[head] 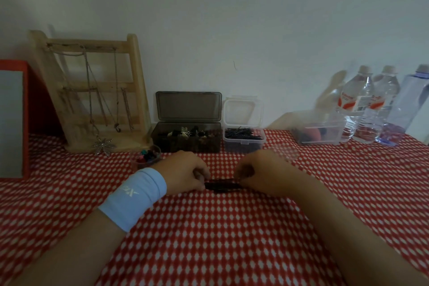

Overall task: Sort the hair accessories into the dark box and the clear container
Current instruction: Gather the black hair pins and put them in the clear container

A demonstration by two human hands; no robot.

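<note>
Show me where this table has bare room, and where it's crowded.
Bare cloth lies between the forearms, nearer than the left hand and right hand, which hold a dark accessory. More lies right, in front of the tub and bottles. Crowded: the back row, from wooden stand through dark box to clear container, with the small cup before it.

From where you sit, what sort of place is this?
Probably a home, perhaps a dressing table against a wall: a wooden stand hung with necklaces, a dark box and clear container of hair accessories, on a red patterned tablecloth.
</note>
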